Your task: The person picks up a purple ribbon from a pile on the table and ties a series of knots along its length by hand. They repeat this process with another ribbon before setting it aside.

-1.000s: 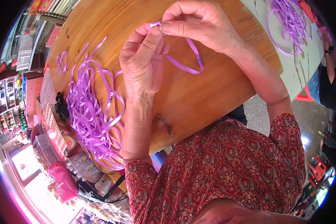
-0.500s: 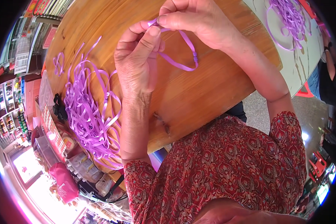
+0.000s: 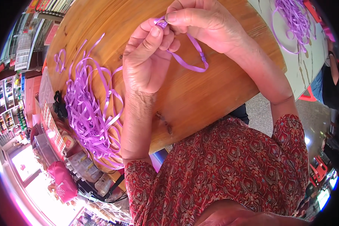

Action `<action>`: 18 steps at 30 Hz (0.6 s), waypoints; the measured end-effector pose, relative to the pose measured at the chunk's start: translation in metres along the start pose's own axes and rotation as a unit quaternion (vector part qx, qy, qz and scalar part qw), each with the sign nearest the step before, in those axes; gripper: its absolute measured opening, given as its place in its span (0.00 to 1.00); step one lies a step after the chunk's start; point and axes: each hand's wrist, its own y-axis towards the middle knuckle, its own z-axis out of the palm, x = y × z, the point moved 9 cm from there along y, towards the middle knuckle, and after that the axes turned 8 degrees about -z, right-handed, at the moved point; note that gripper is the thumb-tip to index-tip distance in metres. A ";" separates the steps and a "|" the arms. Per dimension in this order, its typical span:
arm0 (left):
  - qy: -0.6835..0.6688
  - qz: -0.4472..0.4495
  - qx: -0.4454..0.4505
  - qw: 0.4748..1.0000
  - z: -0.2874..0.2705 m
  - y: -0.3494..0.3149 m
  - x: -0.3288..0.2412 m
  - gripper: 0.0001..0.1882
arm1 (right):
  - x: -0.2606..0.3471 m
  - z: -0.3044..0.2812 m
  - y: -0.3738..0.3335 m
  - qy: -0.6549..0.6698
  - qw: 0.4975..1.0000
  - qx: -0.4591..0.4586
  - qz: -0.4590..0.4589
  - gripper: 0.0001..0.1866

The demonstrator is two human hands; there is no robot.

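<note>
Both hands meet over the far part of a round wooden table [image 3: 214,90], fingers pinched on one purple ribbon [image 3: 188,66]. My left hand [image 3: 148,56] grips it between thumb and forefinger, beside a small loop or knot at the fingertips. From the right, my right hand [image 3: 205,24] pinches the same spot with thumb and finger. Below the fingers the ribbon hangs in a loop, with a small knot on its right side. Left of my left forearm lies a tangled heap of purple ribbons [image 3: 88,113]. A small separate ribbon piece [image 3: 60,60] rests beyond the heap.
On a white marbled surface [image 3: 305,67] at the right lies another purple ribbon pile [image 3: 293,22]. Along the left edge stand a pink bag [image 3: 63,182], clear containers and a black cable. A person's arm [image 3: 333,67] shows at the far right, near a red stool [image 3: 308,95].
Both hands have shifted slightly right with the ribbon. A small loop now shows at the fingertips, and my left hand's other fingers have curled closer to the right hand.
</note>
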 end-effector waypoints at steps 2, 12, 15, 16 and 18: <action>0.009 0.000 0.003 1.000 0.002 0.000 0.000 0.06 | -0.003 0.000 0.000 0.006 1.000 0.006 0.008 0.07; 0.005 0.022 -0.015 1.000 0.000 -0.001 -0.002 0.07 | 0.011 0.002 -0.002 -0.059 0.998 -0.009 -0.015 0.06; 0.049 0.048 -0.041 0.997 0.005 -0.004 -0.007 0.08 | 0.014 -0.002 -0.004 -0.097 0.994 -0.022 -0.033 0.06; 0.082 0.062 -0.059 0.993 0.005 -0.005 -0.010 0.08 | 0.016 -0.003 -0.005 -0.078 0.995 -0.025 -0.060 0.07; 0.069 0.059 -0.041 0.995 0.006 -0.004 -0.010 0.08 | 0.011 -0.004 -0.002 -0.070 0.996 -0.028 -0.056 0.06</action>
